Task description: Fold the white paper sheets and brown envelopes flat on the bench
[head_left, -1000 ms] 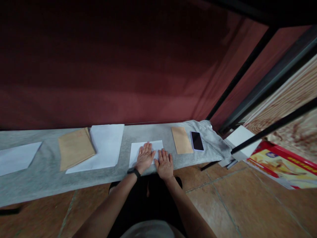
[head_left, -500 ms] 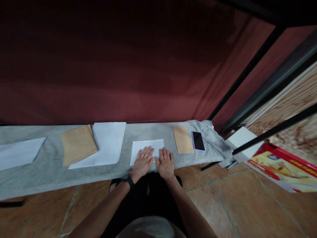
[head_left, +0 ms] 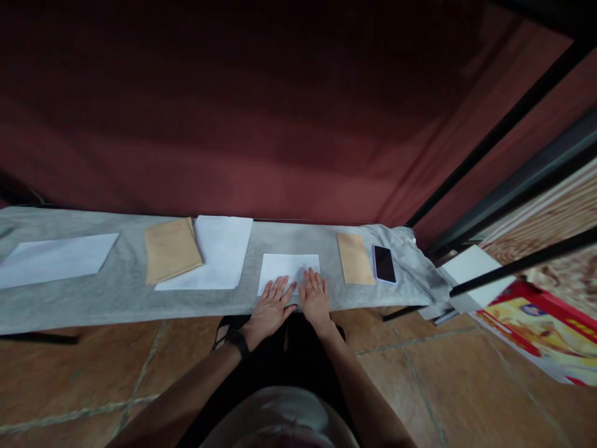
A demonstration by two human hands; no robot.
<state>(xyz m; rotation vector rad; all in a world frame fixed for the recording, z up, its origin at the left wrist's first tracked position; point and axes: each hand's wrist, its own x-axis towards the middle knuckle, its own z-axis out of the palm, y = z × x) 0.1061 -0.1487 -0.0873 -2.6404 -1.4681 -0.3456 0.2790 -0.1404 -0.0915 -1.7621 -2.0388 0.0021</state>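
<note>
A small white sheet of paper [head_left: 284, 264] lies on the grey cloth-covered table [head_left: 289, 236] in front of me. My left hand [head_left: 273, 310] rests flat with fingers spread over its lower left part, near the table's front edge. On its lower right part lies my right hand [head_left: 314, 298], flat, fingers stretched out and a little apart. Neither hand grips anything. Right of the paper is a flat brown envelope [head_left: 356, 258], with a dark-screened phone [head_left: 384, 264] beside it.
To the left, folded brown paper [head_left: 171, 251] overlaps large white sheets [head_left: 226, 252]; another white sheet [head_left: 58, 258] lies farther left. A red and yellow box [head_left: 545, 330] and a white box [head_left: 476, 274] stand at the right. Dark metal bars cross the right side.
The view has shifted, so the table items appear farther right. My right hand has moved slightly up on the paper, and my left hand has slid a little lower toward the front edge.
</note>
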